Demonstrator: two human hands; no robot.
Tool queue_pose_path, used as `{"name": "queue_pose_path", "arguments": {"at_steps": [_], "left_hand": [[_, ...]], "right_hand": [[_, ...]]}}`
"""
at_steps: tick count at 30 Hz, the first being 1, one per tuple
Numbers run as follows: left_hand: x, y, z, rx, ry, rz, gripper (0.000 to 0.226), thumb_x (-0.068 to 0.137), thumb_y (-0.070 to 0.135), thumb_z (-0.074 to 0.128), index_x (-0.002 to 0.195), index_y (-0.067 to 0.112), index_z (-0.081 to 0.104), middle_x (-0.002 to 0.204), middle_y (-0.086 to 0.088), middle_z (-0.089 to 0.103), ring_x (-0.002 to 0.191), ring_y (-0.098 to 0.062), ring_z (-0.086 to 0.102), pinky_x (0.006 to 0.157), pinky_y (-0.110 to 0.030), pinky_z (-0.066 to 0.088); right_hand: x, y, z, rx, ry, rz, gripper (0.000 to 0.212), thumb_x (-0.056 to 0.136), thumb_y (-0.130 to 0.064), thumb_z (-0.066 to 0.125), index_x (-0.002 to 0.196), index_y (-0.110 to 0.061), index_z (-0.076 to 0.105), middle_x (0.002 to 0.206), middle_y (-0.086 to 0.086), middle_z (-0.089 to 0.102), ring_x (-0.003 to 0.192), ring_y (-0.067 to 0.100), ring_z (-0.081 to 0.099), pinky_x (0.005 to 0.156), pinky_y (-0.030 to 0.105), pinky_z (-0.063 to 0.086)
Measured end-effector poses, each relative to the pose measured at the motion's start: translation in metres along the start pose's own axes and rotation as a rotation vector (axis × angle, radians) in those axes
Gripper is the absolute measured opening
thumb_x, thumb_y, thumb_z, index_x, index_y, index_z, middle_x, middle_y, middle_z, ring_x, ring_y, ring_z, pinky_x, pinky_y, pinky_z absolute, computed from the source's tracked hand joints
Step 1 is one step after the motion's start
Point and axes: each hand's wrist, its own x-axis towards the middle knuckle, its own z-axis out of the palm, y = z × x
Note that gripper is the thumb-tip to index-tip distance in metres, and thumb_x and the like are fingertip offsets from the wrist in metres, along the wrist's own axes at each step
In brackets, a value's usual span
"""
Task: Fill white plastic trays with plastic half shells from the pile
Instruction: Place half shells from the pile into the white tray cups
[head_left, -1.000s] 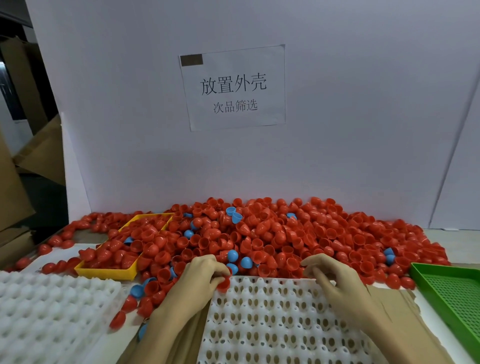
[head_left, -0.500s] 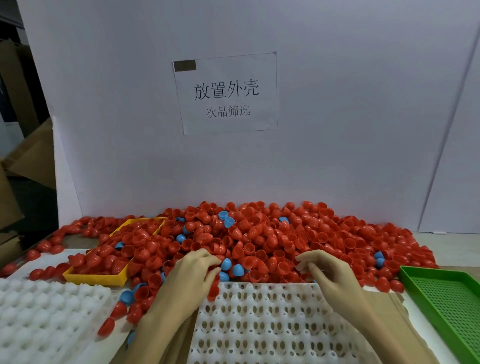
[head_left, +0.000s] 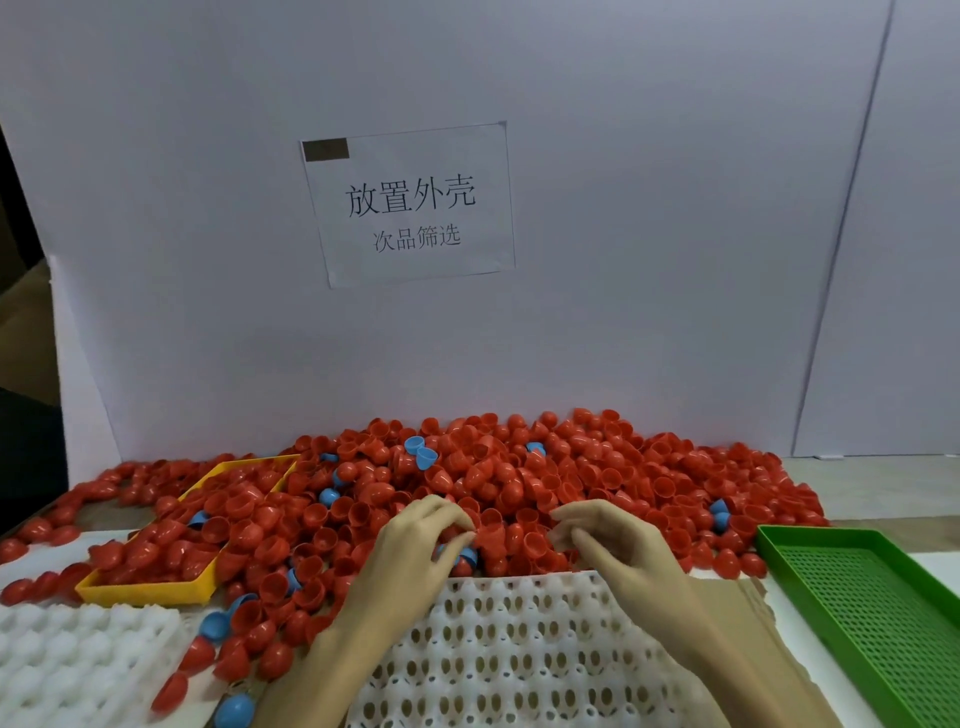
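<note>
Lying nearest, the white tray (head_left: 519, 660) shows only bare pockets in the part in view, so the filling looks to be at its start. It sits on brown cardboard (head_left: 737, 613), with a second white tray (head_left: 78, 660) off to the left and a green mesh tray (head_left: 883, 603) to the right.

Both hands work at the tray's far edge, where it meets the heap. The left hand (head_left: 410, 551) has its fingers curled down into the shells, with a blue one just under its fingertips; whether it has hold of any I cannot tell. The right hand (head_left: 618, 545) has its fingers bent and thumb drawn toward them, touching red shells, but no shell is plainly pinched.

Beyond them the pile of half shells (head_left: 545, 483), mostly red with a few blue, spreads up to the white board (head_left: 623, 260) with its paper sign (head_left: 410, 205), and spills over a yellow tray (head_left: 150, 590) on the left.

The step looks like picking. Next, each hand would need a single shell and then a bare pocket in the near tray to seat it in.
</note>
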Motion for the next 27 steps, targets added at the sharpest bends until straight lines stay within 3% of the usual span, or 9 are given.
{"name": "queue_pose_path", "arguments": {"at_steps": [4,6,8,11,15,18,22,25,27], "left_hand": [[-0.017,0.025,-0.003,-0.111,0.043,0.053,0.006,0.092,0.026,0.076,0.095,0.029,0.074,0.096,0.025,0.064,0.096,0.003,0.063,0.084,-0.013,0.05],[-0.024,0.032,-0.004,-0.112,0.077,0.074,0.004,0.091,0.032,0.076,0.093,0.03,0.074,0.093,0.025,0.063,0.096,0.004,0.061,0.085,-0.012,0.048],[-0.03,0.035,-0.007,-0.131,0.085,0.054,0.017,0.089,0.047,0.071,0.09,0.03,0.074,0.09,0.024,0.063,0.094,0.001,0.061,0.085,-0.011,0.047],[-0.037,0.04,-0.017,-0.337,0.011,-0.025,0.028,0.092,0.063,0.063,0.091,0.037,0.073,0.087,0.017,0.067,0.088,-0.012,0.064,0.079,-0.017,0.049],[-0.038,0.044,-0.023,-0.556,-0.055,-0.15,0.021,0.102,0.048,0.053,0.107,0.042,0.072,0.084,0.009,0.071,0.081,-0.014,0.068,0.074,-0.03,0.056],[-0.037,0.046,-0.026,-0.548,-0.157,-0.146,0.022,0.103,0.033,0.059,0.117,0.047,0.07,0.096,0.011,0.071,0.09,-0.012,0.068,0.078,-0.022,0.055],[-0.035,0.048,-0.034,-0.72,-0.319,-0.217,0.025,0.102,0.023,0.064,0.117,0.04,0.075,0.115,0.009,0.072,0.103,-0.013,0.07,0.089,-0.029,0.058],[-0.034,0.047,-0.038,-0.838,-0.337,-0.317,0.017,0.097,0.021,0.071,0.109,0.031,0.079,0.107,0.001,0.078,0.096,-0.017,0.075,0.087,-0.022,0.057],[-0.035,0.046,-0.036,-0.825,-0.343,-0.353,0.013,0.093,0.021,0.076,0.104,0.027,0.08,0.104,-0.001,0.078,0.094,-0.02,0.076,0.088,-0.024,0.058]], "right_hand": [[-0.009,-0.018,0.013,0.096,-0.269,0.029,0.039,0.102,-0.019,0.068,0.139,-0.026,0.063,0.125,-0.004,0.074,0.11,0.019,0.074,0.093,0.031,0.06],[-0.011,-0.023,0.021,0.14,-0.284,0.023,0.037,0.101,-0.019,0.068,0.137,-0.022,0.064,0.117,0.004,0.077,0.107,0.023,0.076,0.091,0.032,0.06],[-0.012,-0.025,0.024,0.131,-0.238,0.02,0.03,0.103,-0.02,0.064,0.132,-0.02,0.068,0.105,0.009,0.08,0.1,0.024,0.077,0.088,0.031,0.061],[-0.013,-0.025,0.022,0.256,-0.253,0.096,0.029,0.106,-0.023,0.056,0.129,-0.019,0.073,0.101,0.013,0.079,0.095,0.028,0.076,0.088,0.032,0.06],[-0.014,-0.021,0.023,0.406,-0.361,0.174,0.032,0.11,-0.026,0.05,0.13,-0.018,0.073,0.101,0.014,0.072,0.093,0.025,0.068,0.092,0.035,0.058],[-0.014,-0.02,0.022,0.413,-0.383,0.178,0.033,0.11,-0.03,0.051,0.133,-0.018,0.071,0.1,0.011,0.07,0.094,0.022,0.066,0.092,0.034,0.056],[-0.014,-0.022,0.023,0.387,-0.41,0.172,0.035,0.109,-0.034,0.051,0.135,-0.019,0.07,0.097,0.01,0.069,0.093,0.021,0.063,0.091,0.033,0.055],[-0.015,-0.022,0.027,0.35,-0.434,0.158,0.033,0.111,-0.03,0.049,0.135,-0.022,0.07,0.101,0.012,0.072,0.095,0.023,0.065,0.094,0.035,0.056],[-0.017,-0.023,0.028,0.307,-0.434,0.158,0.031,0.111,-0.027,0.05,0.134,-0.025,0.071,0.101,0.009,0.075,0.094,0.023,0.068,0.096,0.038,0.057]]}}
